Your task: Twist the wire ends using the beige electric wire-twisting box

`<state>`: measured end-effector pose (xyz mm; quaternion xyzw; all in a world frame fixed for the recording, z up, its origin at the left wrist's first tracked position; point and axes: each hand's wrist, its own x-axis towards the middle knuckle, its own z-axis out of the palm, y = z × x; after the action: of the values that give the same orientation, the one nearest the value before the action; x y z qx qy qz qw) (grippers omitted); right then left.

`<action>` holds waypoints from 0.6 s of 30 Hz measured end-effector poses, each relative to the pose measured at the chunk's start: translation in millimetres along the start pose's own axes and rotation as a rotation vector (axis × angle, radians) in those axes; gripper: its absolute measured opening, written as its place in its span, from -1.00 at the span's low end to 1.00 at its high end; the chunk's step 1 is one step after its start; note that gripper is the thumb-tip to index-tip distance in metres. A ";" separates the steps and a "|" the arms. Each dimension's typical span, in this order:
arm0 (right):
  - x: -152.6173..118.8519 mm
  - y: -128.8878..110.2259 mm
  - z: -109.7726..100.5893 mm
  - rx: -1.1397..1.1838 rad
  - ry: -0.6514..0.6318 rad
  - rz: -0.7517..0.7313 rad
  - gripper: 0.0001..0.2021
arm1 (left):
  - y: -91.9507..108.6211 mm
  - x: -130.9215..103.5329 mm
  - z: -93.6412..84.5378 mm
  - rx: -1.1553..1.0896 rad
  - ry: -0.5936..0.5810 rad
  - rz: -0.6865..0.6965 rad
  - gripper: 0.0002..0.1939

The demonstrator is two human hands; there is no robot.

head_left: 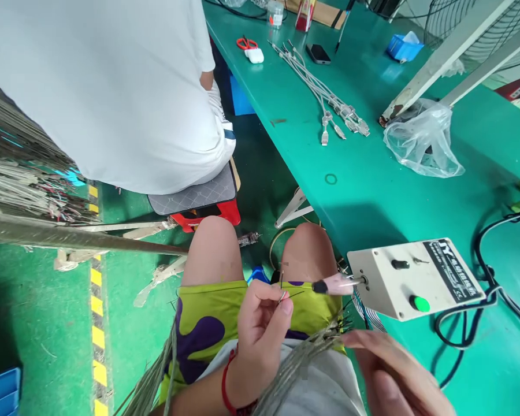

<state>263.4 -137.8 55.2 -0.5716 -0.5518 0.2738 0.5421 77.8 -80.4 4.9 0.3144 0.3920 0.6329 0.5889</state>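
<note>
Grey cable bundle (301, 359), dark-tipped

This is a factory workshop where cables are worked on. A long green workbench (351, 167) runs from the top of the frame to the lower right, carrying grey USB cables (314, 84) at upper centre and 1 small machine (383, 283) with a green button at lower right. Masses of wires (34, 190) fill the left edge. Yellow-and-black tape (97, 341) marks the green floor (56, 323) at lower left, and 1 co-worker (130, 92) sits on a stool (195, 199) at upper left.
</note>
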 end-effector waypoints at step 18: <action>34.5 -26.4 58.1 0.800 -0.111 0.874 -0.78 | 22.4 -3.5 -3.9 0.368 -0.325 0.319 -0.62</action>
<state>209.9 -92.5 74.2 -0.4821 -0.1469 0.6876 0.5226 63.7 -84.4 22.7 0.5707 0.3464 0.5774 0.4701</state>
